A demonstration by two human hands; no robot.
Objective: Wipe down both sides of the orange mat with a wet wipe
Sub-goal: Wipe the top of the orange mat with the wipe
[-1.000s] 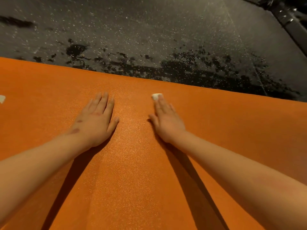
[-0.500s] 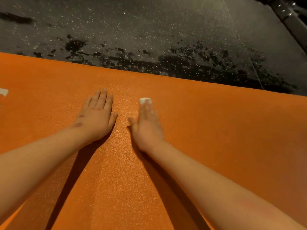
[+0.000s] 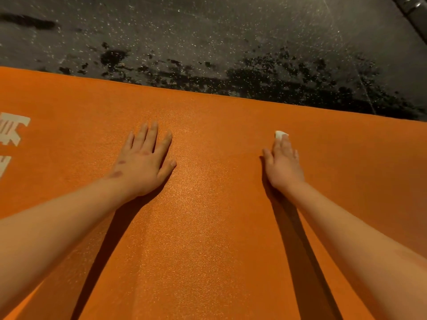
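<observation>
- The orange mat (image 3: pixel 208 239) lies unrolled on a dark, speckled floor (image 3: pixel 208 38). It fills the lower part of the view, and its far edge runs across just beyond the fingertips.
- The left hand (image 3: pixel 143 162) lies palm down on the mat with its fingers straight and slightly spread, holding nothing. It looks placed there to brace the body and pin the mat so it does not slide under the rubbing.
- The right hand (image 3: pixel 283 165) is flat too, well apart from the left, with its fingers straight and close together. They press the wet wipe (image 3: pixel 280 134) onto the mat.
- The wipe is a small white wad, and only its tip peeks out past the fingertips. Pressing rather than pinching likely spreads the force over more of the cloth.
- White printed marks (image 3: pixel 12 130) show at the mat's left edge, so this is probably the top face.
- The stretch of mat between the arms glistens, perhaps with damp. The other side cannot be seen, so I judge the flip is yet to come.
</observation>
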